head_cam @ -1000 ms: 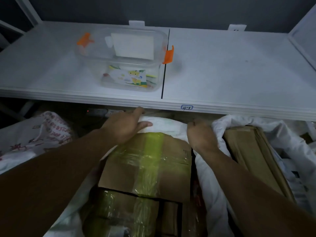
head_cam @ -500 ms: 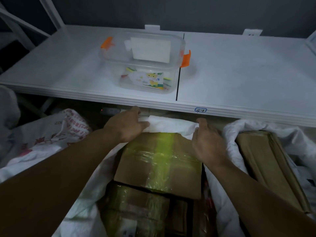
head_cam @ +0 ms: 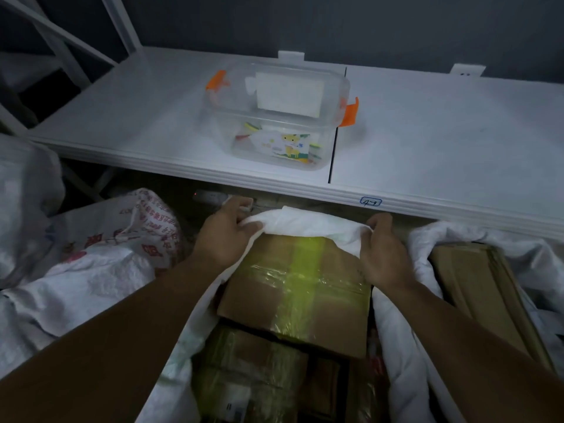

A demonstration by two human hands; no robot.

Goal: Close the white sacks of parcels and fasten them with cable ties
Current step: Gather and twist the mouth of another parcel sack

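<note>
Left hand [head_cam: 227,236] and right hand [head_cam: 386,254] each grip the far rim of the white sack [head_cam: 308,222], down on the floor just below the shelf [head_cam: 442,141]. The fabric looks soft and floppy, so I'd gather it at the rim. The taped cardboard box [head_cam: 293,300] sits high in the mouth and probably gets in the way. Another open sack [head_cam: 457,239] sits just to the right.

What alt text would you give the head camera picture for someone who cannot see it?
The left hand and right hand grip the far rim of an open white sack above a taped cardboard box. Beyond is a white shelf bearing a clear container with orange clips.
</note>
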